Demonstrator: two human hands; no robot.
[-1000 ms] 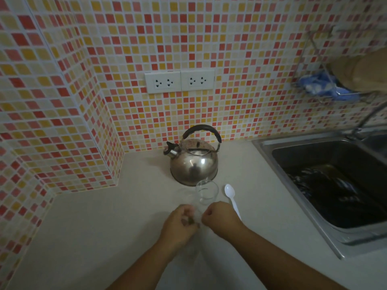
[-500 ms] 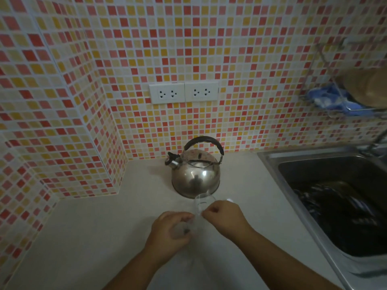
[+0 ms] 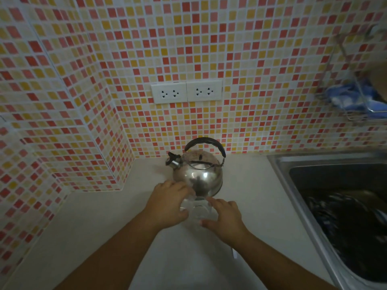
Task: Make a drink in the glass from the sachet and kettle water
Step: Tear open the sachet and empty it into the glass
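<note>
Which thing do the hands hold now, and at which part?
Both hands are at the glass: left hand and right hand at its sides. A firm grip cannot be told.

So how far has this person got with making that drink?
Early on, by the look of it. Done: little that shows; the glass looks clear, though the dim picture hides whether powder is in it. In hand: the left hand and right hand flank the glass; no sachet is clearly visible. Left: the kettle stands unlifted on the counter, so pouring and stirring remain.
</note>
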